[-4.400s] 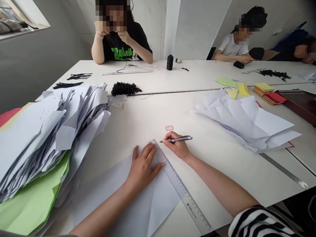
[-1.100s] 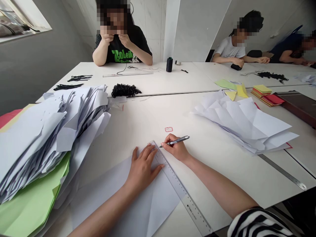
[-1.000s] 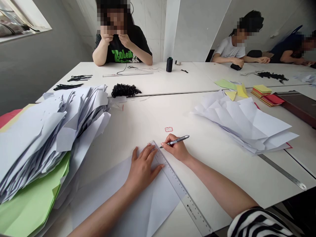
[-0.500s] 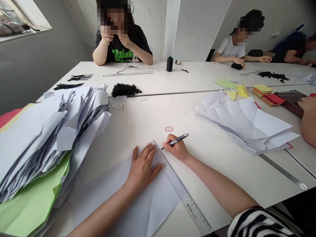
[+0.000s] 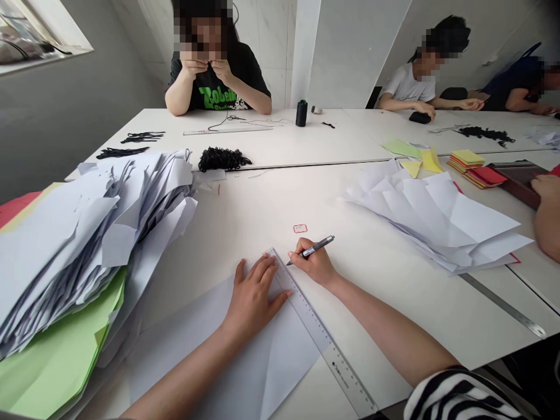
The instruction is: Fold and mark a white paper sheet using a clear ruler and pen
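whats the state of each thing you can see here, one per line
sheet: flat, faintly creased
clear ruler: flat, overlapping the sheet
left hand: spread on sheet and ruler
pen: tilted, tip down
right hand: gripping the pen
left paper stack: uneven
right papers: creased, fanned
metal ruler: partly covered
spool: upright
looped black cord: heaped

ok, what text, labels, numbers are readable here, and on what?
"Zobei…", green, on the black T-shirt; last letters and line below unclear.
Clear ruler: scale numbers and printing too small.
Pen: print too small.
Red-bordered label: marks too small.
Far ruler, metal ruler: nothing legible.
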`<move>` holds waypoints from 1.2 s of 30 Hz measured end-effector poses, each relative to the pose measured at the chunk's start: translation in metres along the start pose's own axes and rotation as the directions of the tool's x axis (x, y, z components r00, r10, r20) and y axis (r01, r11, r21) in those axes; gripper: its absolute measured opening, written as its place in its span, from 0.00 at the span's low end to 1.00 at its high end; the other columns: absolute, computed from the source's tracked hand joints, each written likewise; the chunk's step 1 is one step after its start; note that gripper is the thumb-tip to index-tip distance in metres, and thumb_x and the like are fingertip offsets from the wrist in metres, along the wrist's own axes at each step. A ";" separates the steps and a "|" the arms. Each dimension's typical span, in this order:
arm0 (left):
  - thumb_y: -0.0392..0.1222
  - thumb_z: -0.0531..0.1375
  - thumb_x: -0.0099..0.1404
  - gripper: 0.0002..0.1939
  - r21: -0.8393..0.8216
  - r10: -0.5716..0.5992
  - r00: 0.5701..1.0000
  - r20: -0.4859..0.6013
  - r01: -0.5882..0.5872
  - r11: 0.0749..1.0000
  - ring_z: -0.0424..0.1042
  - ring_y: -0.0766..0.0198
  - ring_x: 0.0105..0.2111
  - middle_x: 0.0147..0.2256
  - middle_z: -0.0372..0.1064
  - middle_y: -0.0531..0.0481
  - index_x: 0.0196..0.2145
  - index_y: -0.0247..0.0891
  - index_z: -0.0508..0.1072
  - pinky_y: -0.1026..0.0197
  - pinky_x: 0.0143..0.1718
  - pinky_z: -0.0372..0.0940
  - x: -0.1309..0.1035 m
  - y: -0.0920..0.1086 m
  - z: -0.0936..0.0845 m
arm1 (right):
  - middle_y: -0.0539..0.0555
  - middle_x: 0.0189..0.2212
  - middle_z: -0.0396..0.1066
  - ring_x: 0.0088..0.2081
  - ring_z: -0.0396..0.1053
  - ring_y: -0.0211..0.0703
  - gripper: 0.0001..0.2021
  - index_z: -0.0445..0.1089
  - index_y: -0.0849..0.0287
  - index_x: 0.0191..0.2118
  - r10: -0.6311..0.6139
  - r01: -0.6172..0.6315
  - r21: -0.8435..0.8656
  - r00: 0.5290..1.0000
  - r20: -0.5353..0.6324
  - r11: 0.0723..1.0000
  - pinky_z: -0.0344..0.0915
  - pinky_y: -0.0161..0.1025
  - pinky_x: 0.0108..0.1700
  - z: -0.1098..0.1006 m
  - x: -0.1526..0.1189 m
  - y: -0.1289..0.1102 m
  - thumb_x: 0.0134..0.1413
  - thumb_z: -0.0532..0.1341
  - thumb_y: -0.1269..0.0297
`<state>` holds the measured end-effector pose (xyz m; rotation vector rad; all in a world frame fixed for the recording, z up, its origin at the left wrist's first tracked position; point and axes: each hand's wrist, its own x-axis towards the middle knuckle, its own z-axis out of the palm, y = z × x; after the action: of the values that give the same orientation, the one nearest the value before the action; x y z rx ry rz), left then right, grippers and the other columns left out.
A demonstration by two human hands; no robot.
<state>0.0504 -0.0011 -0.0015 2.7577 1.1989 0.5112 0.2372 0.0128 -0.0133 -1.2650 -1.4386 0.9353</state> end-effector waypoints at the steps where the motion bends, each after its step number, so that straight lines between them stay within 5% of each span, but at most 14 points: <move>1: 0.51 0.52 0.62 0.22 0.001 0.000 1.000 0.002 0.000 1.000 0.56 0.52 0.56 0.54 0.60 0.40 0.51 0.39 0.60 0.41 0.56 0.43 0.000 0.000 0.000 | 0.43 0.16 0.48 0.20 0.47 0.33 0.15 0.49 0.56 0.20 -0.004 0.004 0.004 1.000 0.000 1.000 0.48 0.34 0.23 0.000 0.000 0.000 0.48 0.57 0.61; 36: 0.51 0.53 0.62 0.22 0.005 -0.003 1.000 -0.004 0.003 1.000 0.56 0.52 0.56 0.53 0.61 0.41 0.51 0.38 0.61 0.41 0.57 0.43 0.000 0.000 0.001 | 0.42 0.15 0.44 0.19 0.45 0.32 0.15 0.48 0.56 0.19 0.001 -0.001 0.024 1.000 0.009 1.000 0.46 0.33 0.22 -0.001 -0.001 0.001 0.47 0.57 0.65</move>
<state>0.0506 -0.0013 -0.0027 2.7596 1.2070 0.5150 0.2381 0.0121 -0.0146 -1.2455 -1.4302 0.9569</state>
